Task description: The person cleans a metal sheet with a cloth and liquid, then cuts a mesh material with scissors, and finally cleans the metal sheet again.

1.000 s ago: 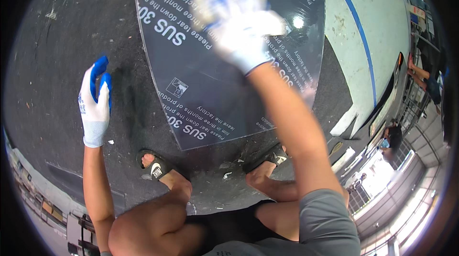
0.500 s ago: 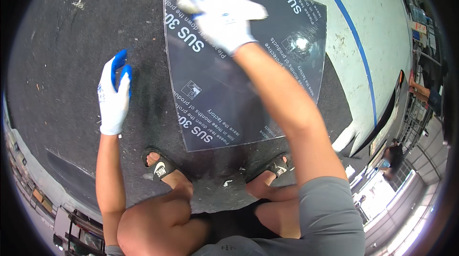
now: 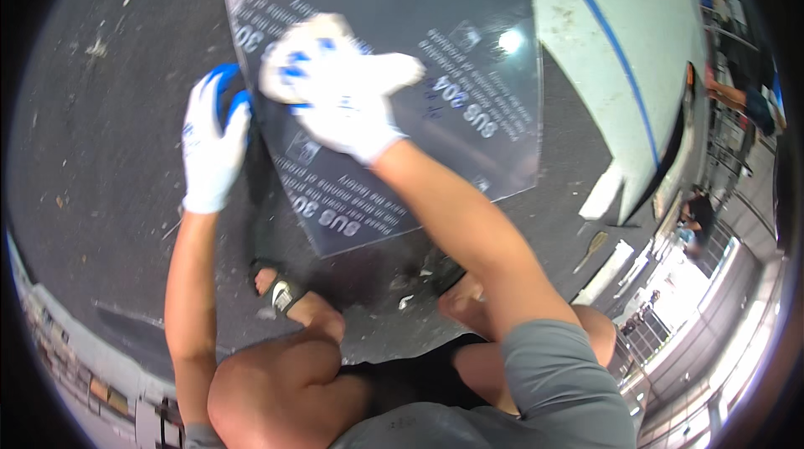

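A dark metal sheet (image 3: pixel 394 22) under printed clear film lies on the dark floor in front of me. My right hand (image 3: pixel 347 110), in a white glove with blue-coated fingertips, presses a wadded whitish cloth (image 3: pixel 280 55) against the left part of the sheet. Motion smears the cloth and fingers somewhat. At the sheet's left edge is my left hand (image 3: pixel 213 135), gloved the same way. Its thumb and fingers curve apart with a gap between them, and the tips come right up to the edge; whether they touch it I cannot tell.
Dark matting (image 3: pixel 109 156) covers the floor around the sheet. A pale floor with a blue line (image 3: pixel 615 47) runs along the right. A brush-like tool (image 3: pixel 591 250) and a white strip (image 3: pixel 605 273) lie at the lower right. Other people (image 3: pixel 695 210) are farther off on the right.
My right hand and the cloth have moved left and nearer across the sheet. My left hand has come up and right to its edge. The sheet appears farther left in view and slightly turned.
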`<state>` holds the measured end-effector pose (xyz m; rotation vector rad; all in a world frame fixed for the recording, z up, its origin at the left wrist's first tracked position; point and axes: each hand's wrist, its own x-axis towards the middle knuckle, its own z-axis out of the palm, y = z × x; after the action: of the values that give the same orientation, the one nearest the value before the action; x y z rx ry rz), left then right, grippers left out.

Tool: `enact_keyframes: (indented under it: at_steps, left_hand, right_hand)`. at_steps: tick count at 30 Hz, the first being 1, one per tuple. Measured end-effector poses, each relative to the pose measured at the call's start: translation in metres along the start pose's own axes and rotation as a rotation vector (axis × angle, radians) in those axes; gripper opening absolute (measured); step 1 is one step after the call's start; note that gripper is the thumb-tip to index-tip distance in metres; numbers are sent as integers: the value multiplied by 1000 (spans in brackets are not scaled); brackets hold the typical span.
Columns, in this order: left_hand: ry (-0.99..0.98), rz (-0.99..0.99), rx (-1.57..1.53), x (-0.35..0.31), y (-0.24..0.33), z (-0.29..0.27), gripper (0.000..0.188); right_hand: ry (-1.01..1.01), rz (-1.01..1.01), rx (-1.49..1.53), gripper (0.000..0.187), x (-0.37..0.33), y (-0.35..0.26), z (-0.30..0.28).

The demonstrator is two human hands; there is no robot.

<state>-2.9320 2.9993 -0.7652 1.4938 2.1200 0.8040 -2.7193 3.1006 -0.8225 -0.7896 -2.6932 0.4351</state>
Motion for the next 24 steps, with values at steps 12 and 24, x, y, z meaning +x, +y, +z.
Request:
enact_keyframes:
  at_steps: [12,24]
  left_hand:
    - [-21,328,36,-9,12,48,67]
    - [-77,214,223,-46,-10,8,58]
  right_hand:
    - [105,1039,-566,55,-129,58,-30]
    - [-255,484,-317,66,-173,68,-80]
